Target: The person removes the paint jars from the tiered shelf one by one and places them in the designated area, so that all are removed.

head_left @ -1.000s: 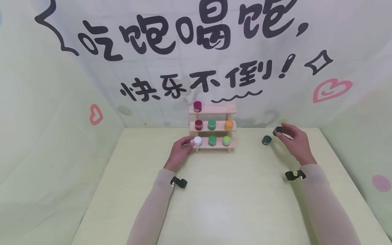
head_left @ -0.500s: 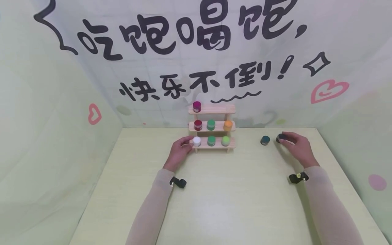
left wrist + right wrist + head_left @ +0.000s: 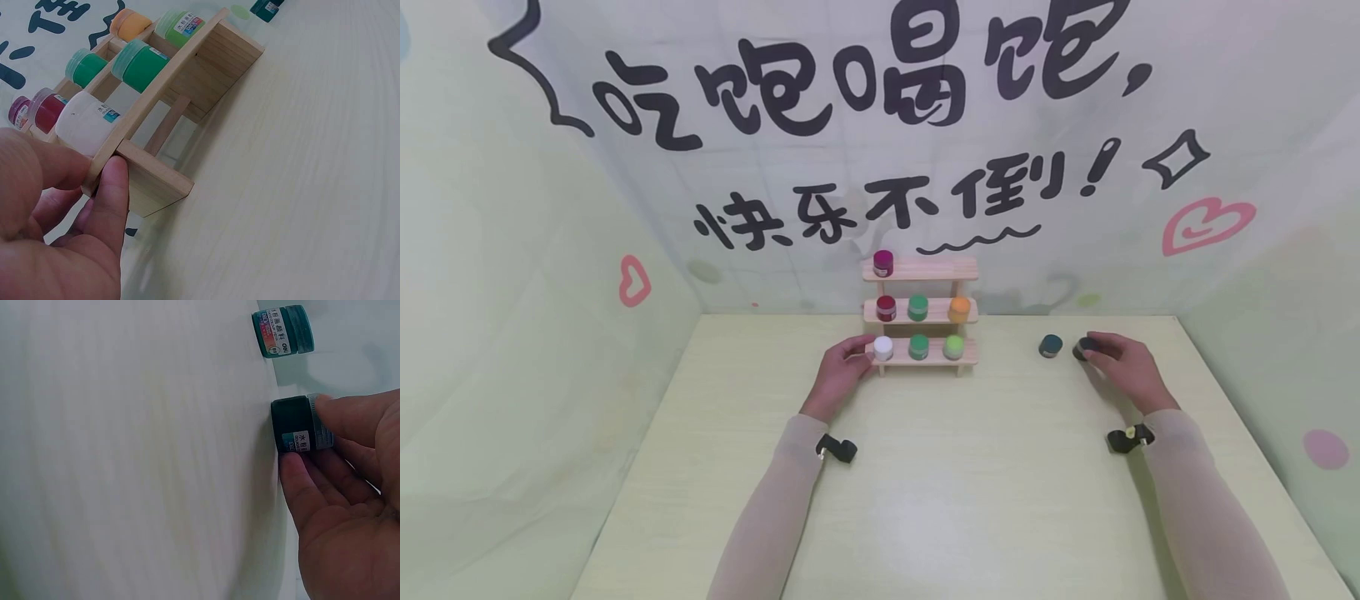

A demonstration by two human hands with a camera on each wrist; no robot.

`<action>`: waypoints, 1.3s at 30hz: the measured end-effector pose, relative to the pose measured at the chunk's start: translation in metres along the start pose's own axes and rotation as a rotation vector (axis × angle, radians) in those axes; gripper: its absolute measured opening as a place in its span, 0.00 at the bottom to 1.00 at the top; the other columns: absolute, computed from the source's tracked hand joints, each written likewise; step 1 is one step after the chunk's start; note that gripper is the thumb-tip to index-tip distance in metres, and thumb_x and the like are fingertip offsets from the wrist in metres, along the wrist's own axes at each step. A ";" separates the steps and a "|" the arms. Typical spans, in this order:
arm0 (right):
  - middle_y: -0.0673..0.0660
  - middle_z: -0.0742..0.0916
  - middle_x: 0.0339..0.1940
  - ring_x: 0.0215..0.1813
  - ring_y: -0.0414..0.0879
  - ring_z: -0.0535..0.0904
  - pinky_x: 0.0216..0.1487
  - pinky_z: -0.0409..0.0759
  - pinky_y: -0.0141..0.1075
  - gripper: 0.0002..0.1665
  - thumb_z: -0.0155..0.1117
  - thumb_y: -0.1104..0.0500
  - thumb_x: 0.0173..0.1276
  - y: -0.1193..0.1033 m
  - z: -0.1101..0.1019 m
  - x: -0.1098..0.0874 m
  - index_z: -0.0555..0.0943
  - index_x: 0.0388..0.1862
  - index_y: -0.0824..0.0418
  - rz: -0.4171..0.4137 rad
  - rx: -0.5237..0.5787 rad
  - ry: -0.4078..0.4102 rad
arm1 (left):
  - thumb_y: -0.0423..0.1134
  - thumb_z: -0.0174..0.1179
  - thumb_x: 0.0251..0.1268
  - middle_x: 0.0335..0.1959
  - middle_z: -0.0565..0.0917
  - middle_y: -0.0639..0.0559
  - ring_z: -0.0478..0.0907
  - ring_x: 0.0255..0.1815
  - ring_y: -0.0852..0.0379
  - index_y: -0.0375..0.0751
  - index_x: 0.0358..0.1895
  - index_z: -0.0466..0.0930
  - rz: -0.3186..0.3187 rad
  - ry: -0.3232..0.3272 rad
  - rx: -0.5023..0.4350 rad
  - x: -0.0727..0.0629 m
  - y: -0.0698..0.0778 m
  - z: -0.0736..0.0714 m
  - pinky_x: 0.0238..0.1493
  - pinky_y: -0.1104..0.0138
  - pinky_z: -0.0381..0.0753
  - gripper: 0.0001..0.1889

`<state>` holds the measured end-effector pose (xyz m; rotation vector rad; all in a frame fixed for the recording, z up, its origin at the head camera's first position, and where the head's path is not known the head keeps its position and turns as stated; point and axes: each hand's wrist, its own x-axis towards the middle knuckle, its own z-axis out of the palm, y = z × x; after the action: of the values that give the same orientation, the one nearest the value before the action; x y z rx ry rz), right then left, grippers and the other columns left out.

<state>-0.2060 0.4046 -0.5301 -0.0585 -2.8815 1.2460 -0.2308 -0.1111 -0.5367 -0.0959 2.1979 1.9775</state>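
Note:
My left hand pinches the left end of the lowest tier of a small three-tier wooden shelf, thumb and fingers close by a white paint jar. Out to the right, my right hand grips a dark, nearly black paint jar between thumb and fingers, close over the table. Just left of it stands a dark teal paint jar with a printed label. On the lowest tier beside the white jar are a green jar and a light green jar.
The middle tier bears a dark red jar, a green jar and an orange jar. A magenta jar stands at the top tier's left end. Behind the table hangs a printed cloth.
My right hand has come down and slightly toward me with the dark jar, from above the table to beside the teal jar. My left hand stays at the shelf.

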 end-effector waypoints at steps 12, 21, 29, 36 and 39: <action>0.71 0.80 0.73 0.72 0.71 0.75 0.48 0.71 0.11 0.40 0.64 0.40 0.78 -0.005 -0.010 -0.004 0.73 0.76 0.66 0.028 0.008 0.063 | 0.36 0.65 0.73 0.62 0.81 0.46 0.82 0.54 0.54 0.55 0.63 0.86 -0.025 0.006 0.017 -0.001 -0.001 -0.001 0.53 0.71 0.88 0.18; 0.69 0.79 0.74 0.71 0.50 0.81 0.52 0.76 0.10 0.39 0.67 0.41 0.76 -0.036 -0.016 -0.004 0.75 0.75 0.64 0.002 0.069 0.147 | 0.36 0.65 0.73 0.62 0.81 0.46 0.82 0.53 0.54 0.54 0.63 0.85 -0.026 0.002 0.003 0.000 -0.002 -0.001 0.53 0.71 0.88 0.18; 0.67 0.81 0.72 0.63 0.31 0.79 0.56 0.77 0.12 0.34 0.69 0.47 0.76 -0.064 -0.008 0.002 0.76 0.73 0.64 -0.047 0.163 0.175 | 0.36 0.65 0.72 0.61 0.82 0.46 0.83 0.53 0.54 0.54 0.63 0.86 -0.010 0.007 0.006 0.001 -0.001 -0.001 0.54 0.69 0.89 0.18; 0.66 0.82 0.70 0.59 0.23 0.77 0.57 0.77 0.12 0.32 0.68 0.49 0.77 -0.082 0.004 0.006 0.76 0.73 0.61 -0.073 0.266 0.177 | 0.37 0.65 0.72 0.60 0.83 0.46 0.82 0.54 0.53 0.53 0.64 0.85 0.000 0.006 0.014 -0.001 -0.002 -0.001 0.52 0.71 0.88 0.19; 0.66 0.83 0.70 0.60 0.24 0.78 0.58 0.77 0.13 0.31 0.68 0.50 0.77 -0.092 0.011 0.009 0.77 0.73 0.63 -0.102 0.301 0.177 | 0.37 0.65 0.72 0.60 0.83 0.46 0.81 0.54 0.53 0.53 0.64 0.85 0.005 0.003 0.013 -0.001 -0.002 -0.001 0.51 0.72 0.88 0.19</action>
<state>-0.2180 0.3342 -0.4709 -0.0197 -2.4887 1.5510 -0.2294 -0.1127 -0.5384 -0.0917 2.2154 1.9664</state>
